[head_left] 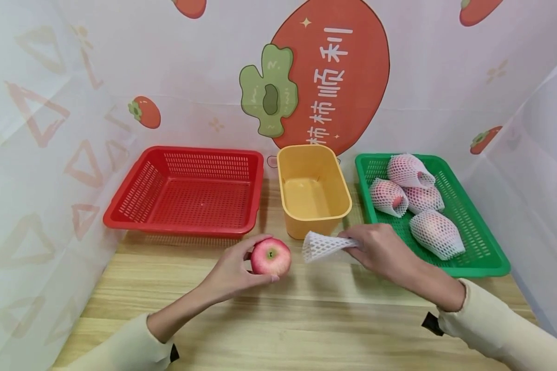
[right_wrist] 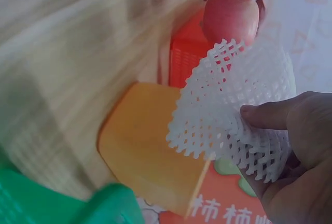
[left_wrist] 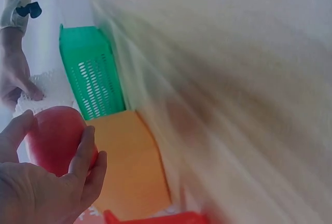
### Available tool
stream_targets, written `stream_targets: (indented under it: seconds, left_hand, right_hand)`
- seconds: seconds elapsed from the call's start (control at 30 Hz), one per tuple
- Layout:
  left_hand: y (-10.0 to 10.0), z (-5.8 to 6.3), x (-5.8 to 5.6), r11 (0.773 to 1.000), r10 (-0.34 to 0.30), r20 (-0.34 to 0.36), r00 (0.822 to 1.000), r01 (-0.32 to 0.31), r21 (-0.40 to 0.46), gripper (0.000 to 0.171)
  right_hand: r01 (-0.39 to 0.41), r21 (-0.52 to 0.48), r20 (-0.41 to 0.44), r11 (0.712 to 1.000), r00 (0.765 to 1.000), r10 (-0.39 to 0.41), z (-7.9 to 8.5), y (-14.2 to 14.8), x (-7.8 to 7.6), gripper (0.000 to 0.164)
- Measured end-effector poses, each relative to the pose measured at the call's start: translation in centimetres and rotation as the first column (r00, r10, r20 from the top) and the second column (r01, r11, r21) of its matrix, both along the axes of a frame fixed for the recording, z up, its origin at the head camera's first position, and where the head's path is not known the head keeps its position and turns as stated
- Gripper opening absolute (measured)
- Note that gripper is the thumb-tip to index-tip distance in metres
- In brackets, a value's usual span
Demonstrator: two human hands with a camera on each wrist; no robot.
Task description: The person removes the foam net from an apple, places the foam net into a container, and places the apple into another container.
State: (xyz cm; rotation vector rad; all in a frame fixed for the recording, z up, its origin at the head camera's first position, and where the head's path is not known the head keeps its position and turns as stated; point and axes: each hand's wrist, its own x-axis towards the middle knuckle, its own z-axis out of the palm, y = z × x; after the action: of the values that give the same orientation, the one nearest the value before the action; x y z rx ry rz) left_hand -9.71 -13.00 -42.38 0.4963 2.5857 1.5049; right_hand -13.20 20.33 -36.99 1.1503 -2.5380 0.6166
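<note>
A bare red apple (head_left: 271,256) is gripped by my left hand (head_left: 235,269), thumb on the near side and fingers on the far side, its stem end facing up. To its right, my right hand (head_left: 384,251) pinches a white foam net sleeve (head_left: 324,247). The sleeve hangs flattened toward the apple, and a gap separates the two in the head view. In the right wrist view, the thumb presses on the mesh of the foam net (right_wrist: 228,105). The left wrist view has the apple (left_wrist: 58,138) between thumb and fingers.
A red basket (head_left: 181,226) stands at the back left with nothing in it. Beside it is a yellow bin (head_left: 315,219), also with nothing inside. On the right, a green basket (head_left: 485,232) holds several net-wrapped apples (head_left: 436,233). The wooden table (head_left: 278,330) runs beneath the hands.
</note>
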Motion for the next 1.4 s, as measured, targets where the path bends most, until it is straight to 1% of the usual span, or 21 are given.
stream_targets:
  seconds: [0.17, 0.27, 0.37, 0.47, 0.53, 0.67, 0.77, 0.93, 1.0, 1.1, 1.23, 1.3, 1.4]
  left_hand:
    - [-0.8, 1.8, -0.3, 1.000, 0.010, 0.005, 1.000, -0.010, 0.006, 0.084]
    - [-1.4, 2.9, -0.6, 1.000, 0.020, 0.003, 1.000, -0.020, 0.018, 0.084]
    - [-2.0, 4.1, -1.1, 0.999, 0.039, -0.014, 0.999, -0.039, 0.002, 0.084]
    - [-2.8, 5.2, -1.8, 0.998, 0.057, -0.042, 0.997, -0.058, -0.035, 0.083]
    - [-3.3, 6.0, -2.4, 0.995, 0.073, -0.045, 0.996, -0.075, -0.060, 0.083]
    - [-4.4, 7.4, -3.7, 0.990, 0.108, -0.021, 0.994, -0.110, -0.090, 0.083]
    - [-5.1, 8.2, -4.8, 0.986, 0.130, 0.000, 0.992, -0.129, -0.105, 0.082]
    - [-6.2, 9.1, -6.9, 0.984, 0.156, 0.057, 0.986, -0.150, -0.098, 0.082]
    - [-6.6, 9.3, -7.8, 0.985, 0.156, 0.086, 0.984, -0.148, -0.089, 0.083]
    - [-7.3, 9.5, -9.2, 0.988, 0.152, 0.154, 0.976, -0.146, -0.048, 0.084]
    - [-7.8, 9.4, -10.9, 0.987, 0.148, 0.246, 0.958, -0.159, 0.025, 0.089]
    - [-7.9, 9.4, -11.7, 0.984, 0.160, 0.260, 0.952, -0.174, 0.029, 0.089]
    - [-7.8, 9.3, -12.8, 0.983, 0.174, 0.261, 0.950, -0.184, 0.013, 0.089]
  right_hand:
    - [0.004, -0.002, -0.021, 1.000, 1.000, -0.004, 2.0, 0.2, -1.2, 0.029]
    - [0.016, 0.000, 0.000, 1.000, 1.000, -0.016, 3.0, 0.0, -2.0, 0.031]
    - [0.034, 0.012, 0.013, 0.999, 0.999, -0.034, 3.9, -0.3, -2.7, 0.030]
    - [0.045, 0.016, 0.006, 0.999, 0.999, -0.045, 4.5, -0.7, -3.4, 0.031]
    - [0.053, 0.019, -0.012, 0.998, 0.999, -0.052, 4.9, -0.9, -4.0, 0.031]
    - [0.069, 0.039, -0.030, 0.997, 0.997, -0.068, 5.3, -1.5, -4.9, 0.029]
    - [0.080, 0.068, -0.012, 0.995, 0.997, -0.079, 5.3, -2.1, -5.7, 0.028]
    - [0.098, 0.110, 0.034, 0.989, 0.994, -0.103, 4.9, -2.9, -6.8, 0.030]
    - [0.101, 0.117, 0.054, 0.988, 0.993, -0.108, 4.6, -3.1, -7.3, 0.031]
    - [0.103, 0.141, 0.090, 0.985, 0.989, -0.116, 4.1, -3.4, -7.9, 0.033]
    - [0.093, 0.168, 0.128, 0.981, 0.985, -0.115, 3.3, -3.7, -8.6, 0.034]
    - [0.084, 0.168, 0.139, 0.982, 0.984, -0.108, 3.0, -3.7, -8.9, 0.034]
    - [0.084, 0.176, 0.144, 0.981, 0.984, -0.110, 2.6, -3.6, -9.2, 0.035]
